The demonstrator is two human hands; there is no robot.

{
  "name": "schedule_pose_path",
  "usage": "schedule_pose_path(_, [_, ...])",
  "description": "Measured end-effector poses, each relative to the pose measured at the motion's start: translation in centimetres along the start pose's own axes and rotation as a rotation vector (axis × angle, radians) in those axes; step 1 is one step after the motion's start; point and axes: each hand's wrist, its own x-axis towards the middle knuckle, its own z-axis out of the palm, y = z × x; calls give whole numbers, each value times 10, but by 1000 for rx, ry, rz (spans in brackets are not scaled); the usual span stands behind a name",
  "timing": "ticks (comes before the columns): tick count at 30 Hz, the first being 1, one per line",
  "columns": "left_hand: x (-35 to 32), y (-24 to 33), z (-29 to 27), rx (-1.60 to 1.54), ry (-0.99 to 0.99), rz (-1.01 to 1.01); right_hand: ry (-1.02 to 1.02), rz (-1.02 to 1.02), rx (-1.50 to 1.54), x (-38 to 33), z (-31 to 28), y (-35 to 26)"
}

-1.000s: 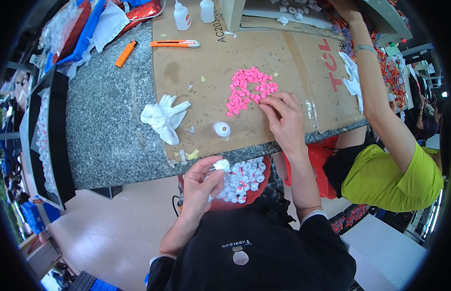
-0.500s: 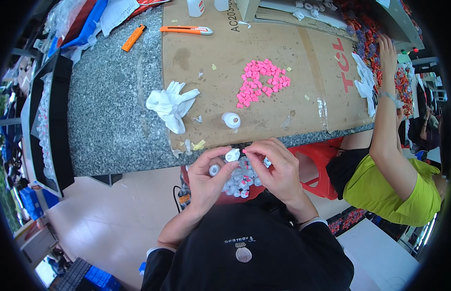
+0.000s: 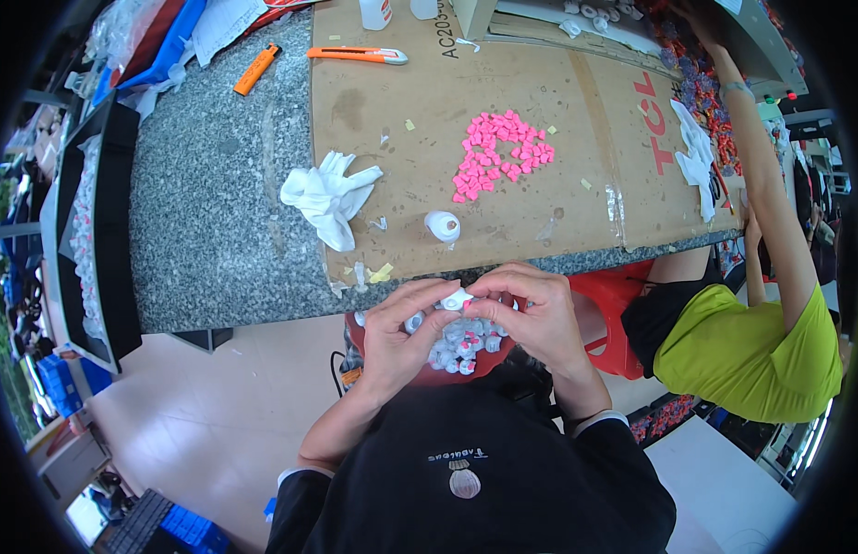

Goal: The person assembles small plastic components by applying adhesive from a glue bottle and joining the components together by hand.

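Note:
Between the thumb and fingers of my left hand (image 3: 399,323) is a small white plastic piece (image 3: 455,299). A second whitish piece (image 3: 413,322) is tucked in the same hand. My right hand (image 3: 538,316) pinches a tiny pink piece (image 3: 467,305) against the white one, its fingertips partly covering both. Below the hands, a heap of small white and clear pieces (image 3: 464,343), some with pink bits, sits by my lap. On the cardboard ahead lie many loose pink pieces (image 3: 484,157). Nearer stands a small white bottle (image 3: 443,226).
Cardboard (image 3: 374,111) covers part of the speckled stone table (image 3: 207,203). On it lie an orange utility knife (image 3: 357,55) and a crumpled white cloth (image 3: 331,198); an orange lighter-like object (image 3: 257,70) is left. A black tray (image 3: 115,231) borders the left. A co-worker (image 3: 743,351) sits right.
My right hand has moved left, bringing the pink piece from just beside the white piece to touch it. The co-worker's arm reaches farther away along the red pile.

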Motion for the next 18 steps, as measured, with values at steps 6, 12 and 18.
schedule_pose_path(6, [0, 4, 6, 152, 59, 165, -35, 68, 88, 0, -2, 4])
schedule_pose_path(12, [-1, 4, 8, 174, 87, 262, -45, 83, 351, 1, 1, 12])
schedule_pose_path(18, [-4, -1, 8, -136, 30, -28, 30, -89, 149, 0, 5, 13])
